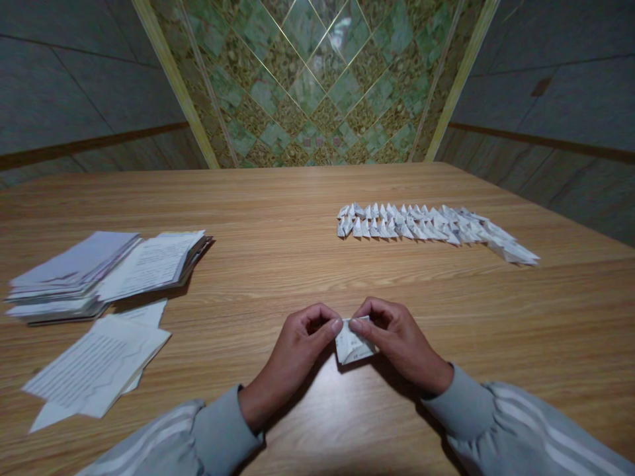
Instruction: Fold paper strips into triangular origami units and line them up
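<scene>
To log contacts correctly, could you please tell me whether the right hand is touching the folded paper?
Touching: the head view shows the right hand with its thumb on the folded paper.

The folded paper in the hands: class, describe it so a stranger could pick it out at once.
On the wooden table, find the near side, where the left hand and right hand almost meet. Both pinch the folded paper by its far edge. Unlike the loose sheets and the rows of pointed pieces, it alone is held.
</scene>
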Available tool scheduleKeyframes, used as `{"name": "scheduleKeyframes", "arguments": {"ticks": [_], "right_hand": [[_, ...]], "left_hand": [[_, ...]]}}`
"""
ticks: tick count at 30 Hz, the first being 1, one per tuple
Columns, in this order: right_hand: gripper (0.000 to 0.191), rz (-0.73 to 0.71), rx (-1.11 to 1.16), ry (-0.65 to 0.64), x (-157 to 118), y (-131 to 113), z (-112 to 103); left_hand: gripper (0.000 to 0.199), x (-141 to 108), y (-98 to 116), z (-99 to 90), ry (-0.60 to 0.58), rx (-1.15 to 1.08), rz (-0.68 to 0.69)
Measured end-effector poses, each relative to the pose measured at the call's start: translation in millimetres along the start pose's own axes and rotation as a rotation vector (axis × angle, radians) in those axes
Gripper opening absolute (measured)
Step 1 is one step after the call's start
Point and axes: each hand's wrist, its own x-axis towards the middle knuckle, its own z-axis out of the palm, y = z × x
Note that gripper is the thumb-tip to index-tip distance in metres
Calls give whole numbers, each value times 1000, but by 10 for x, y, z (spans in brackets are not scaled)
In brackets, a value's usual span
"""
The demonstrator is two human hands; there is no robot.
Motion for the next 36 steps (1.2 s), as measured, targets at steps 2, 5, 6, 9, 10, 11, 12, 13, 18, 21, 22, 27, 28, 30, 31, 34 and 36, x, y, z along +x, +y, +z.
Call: {"name": "scheduleKeyframes", "arguments": {"ticks": [2,5,6,9,10,11,12,13,18,21,22,27,28,30,31,34,36], "right_hand": [[35,13,45,42,9,8,2],[35,9,86,120,20,42,4],[34,4,91,134,21,53,5],[33,-9,96,140,23,70,9],[33,-11,99,141,22,67,10],[32,-11,104,142,22,61,11],[32,-11,109,143,22,52,12],[31,-13,114,148,22,41,12],[30,-48,139,206,27,0,12],[30,-38,154,220,25,4,19],[29,-39,151,224,23,9,23],[25,-92,118,196,2,37,51],[25,-96,109,183,-2,40,56],[25,-89,100,158,-9,43,61],[25,-81,101,143,-13,43,61],[24,-57,107,95,-21,44,52],[27,-41,119,63,-26,44,50]], "left_hand": [[25,-7,23,16,-5,-34,-9],[30,-15,34,44,-38,-78,-18],[31,-17,27,54,-43,-81,-16],[30,-11,-5,73,-26,-72,-3],[29,-7,-13,74,-15,-75,0],[28,-2,-16,71,-5,-82,2],[28,2,-13,66,4,-91,0],[28,5,-5,60,16,-98,-4],[29,-33,77,72,40,-130,-58],[29,-76,100,108,40,-169,-64],[28,-86,99,118,42,-167,-54],[29,-95,71,140,19,-179,-55],[30,-91,68,144,14,-192,-75],[31,-85,67,153,17,-208,-114],[30,-82,70,157,27,-205,-123],[29,-82,78,158,71,-183,-117],[28,-83,77,151,100,-191,-113]]}}
